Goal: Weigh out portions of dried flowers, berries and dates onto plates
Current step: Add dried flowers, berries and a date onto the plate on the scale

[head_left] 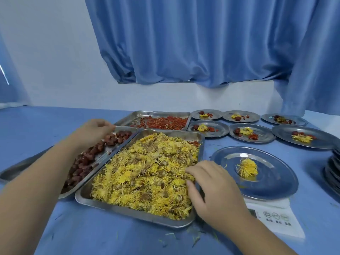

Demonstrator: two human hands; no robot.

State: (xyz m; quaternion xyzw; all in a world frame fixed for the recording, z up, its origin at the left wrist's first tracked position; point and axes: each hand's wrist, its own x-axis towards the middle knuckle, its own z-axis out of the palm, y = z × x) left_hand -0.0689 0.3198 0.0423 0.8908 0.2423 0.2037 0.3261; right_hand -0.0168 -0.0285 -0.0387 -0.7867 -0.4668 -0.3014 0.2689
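On the blue-covered table, nearest the person: steel flower tray (117, 208), long axis running away from them and leaning slightly right, heaped with yellow dried flowers (143, 173).

- Date tray (16, 170) lies just left of it on the same axis. Its right edge is hidden under the flower tray's rim, and the left forearm covers some of the dates (86, 159).
- Berry tray (147, 113) sits crosswise behind both, with red berries (165, 122) spread thin.
- Left hand (93, 131) is at the date tray's far end, fingers curled. Cannot tell whether they pinch a date.
- Right hand (211, 184) is at the flower tray's right edge, fingers and thumb apart, tips resting on the flowers, nothing visibly gripped.
- Plate (276, 181) on a white scale (276, 223), just right of the flower tray, carries one flower head (247, 168).
- The scale's display is mostly behind the right wrist and its button labels are too blurred to read.
- Six filled plates (252, 132) stand beyond. A plate stack (334, 173) is cut off at the right edge.
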